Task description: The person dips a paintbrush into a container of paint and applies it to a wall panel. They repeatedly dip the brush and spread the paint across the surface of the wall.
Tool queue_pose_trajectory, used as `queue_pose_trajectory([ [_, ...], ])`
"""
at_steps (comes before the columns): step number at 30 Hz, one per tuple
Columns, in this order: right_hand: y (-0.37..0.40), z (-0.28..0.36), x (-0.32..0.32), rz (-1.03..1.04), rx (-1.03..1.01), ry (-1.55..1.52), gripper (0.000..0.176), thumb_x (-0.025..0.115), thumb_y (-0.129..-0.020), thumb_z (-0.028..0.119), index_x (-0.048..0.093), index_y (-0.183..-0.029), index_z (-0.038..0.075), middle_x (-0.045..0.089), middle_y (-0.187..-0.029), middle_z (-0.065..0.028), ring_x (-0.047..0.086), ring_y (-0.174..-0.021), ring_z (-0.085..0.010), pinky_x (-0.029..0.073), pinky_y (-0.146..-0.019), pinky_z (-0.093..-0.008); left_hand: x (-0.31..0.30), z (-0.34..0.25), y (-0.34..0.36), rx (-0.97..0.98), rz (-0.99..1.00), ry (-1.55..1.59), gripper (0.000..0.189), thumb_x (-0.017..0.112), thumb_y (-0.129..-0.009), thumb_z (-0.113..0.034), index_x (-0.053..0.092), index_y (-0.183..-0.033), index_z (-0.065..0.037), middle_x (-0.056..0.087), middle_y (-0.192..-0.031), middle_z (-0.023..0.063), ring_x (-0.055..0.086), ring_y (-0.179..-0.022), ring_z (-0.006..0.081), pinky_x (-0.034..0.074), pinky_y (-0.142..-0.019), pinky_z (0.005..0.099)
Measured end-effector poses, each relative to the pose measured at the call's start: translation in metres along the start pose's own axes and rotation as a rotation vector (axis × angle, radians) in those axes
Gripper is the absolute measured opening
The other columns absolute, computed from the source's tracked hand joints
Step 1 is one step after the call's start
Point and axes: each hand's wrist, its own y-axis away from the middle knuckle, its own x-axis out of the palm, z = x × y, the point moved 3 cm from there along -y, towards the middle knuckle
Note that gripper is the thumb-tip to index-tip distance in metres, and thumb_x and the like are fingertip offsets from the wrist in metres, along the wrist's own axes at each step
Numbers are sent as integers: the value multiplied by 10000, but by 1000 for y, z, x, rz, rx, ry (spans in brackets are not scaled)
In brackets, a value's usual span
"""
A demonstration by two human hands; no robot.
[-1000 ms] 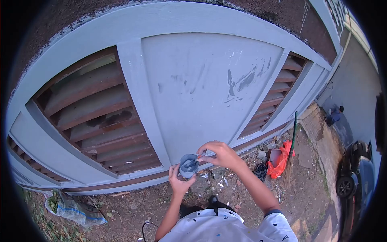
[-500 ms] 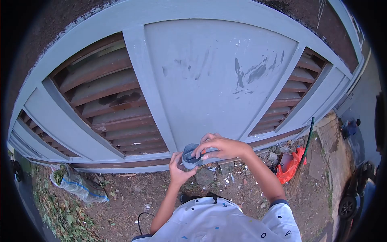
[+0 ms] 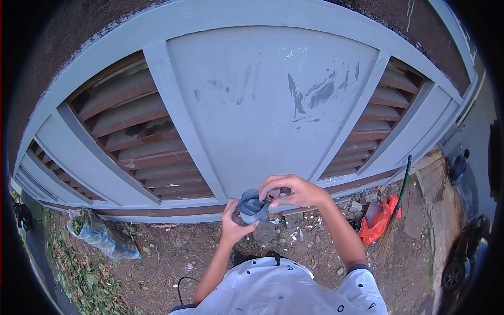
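My left hand [image 3: 236,222] is wrapped around the side of a small grey-smeared cup [image 3: 253,214]. Inside the cup is a dark grey paste or paint [image 3: 251,201]. At the cup's right rim, my right hand [image 3: 291,191] pinches something small with a reddish part; the fingers hide most of it. Straight ahead stands a light blue-grey wall panel [image 3: 252,142], marked with darker grey smears [image 3: 320,94] on its upper right and fainter ones to the left.
Brown louvred vents [image 3: 142,126] flank the panel. On the ground at left lies a clear sack [image 3: 107,239] of leaves. An orange plastic bag [image 3: 379,223] and a broom with a green handle [image 3: 403,181] are at right. Farther right are a person [image 3: 458,167] and a dark vehicle [image 3: 464,254].
My right hand has shifted slightly right, from over the cup's opening to its rim, uncovering more of the grey contents. My left hand keeps its hold. The view has shifted slightly.
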Motion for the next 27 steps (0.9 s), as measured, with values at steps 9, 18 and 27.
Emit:
queue_pose_trajectory([
  [9, 4, -1, 5, -360, 38, 35, 269, 783, -645, 30, 693, -898, 19, 696, -868, -39, 597, -731, -111, 481, -728, -265, 4, 0, 0, 17, 3, -63, 551, 795, -576, -2, 541, -1060, 65, 464, -1055, 76, 554, -984, 178, 504, -831, 303],
  [18, 19, 2, 12, -828, -88, 260, 341, 817, -570, 38, 690, -886, 38, 678, -787, -33, 601, -794, -146, 469, -719, -277, 10, 9, -6, -18, 47, -31, 556, 791, -570, 1, 537, -1062, 59, 463, -1055, 67, 553, -976, 176, 484, -844, 304],
  [27, 13, 2, 10, -966, -240, 117, 601, 850, -580, 138, 595, -1116, 45, 585, -1193, -112, 579, -1002, -214, 459, -819, -319, 7, 22, -4, -17, 1, 63, 537, 784, -576, 17, 527, -1046, 52, 438, -1055, 58, 535, -995, 166, 478, -856, 295],
])
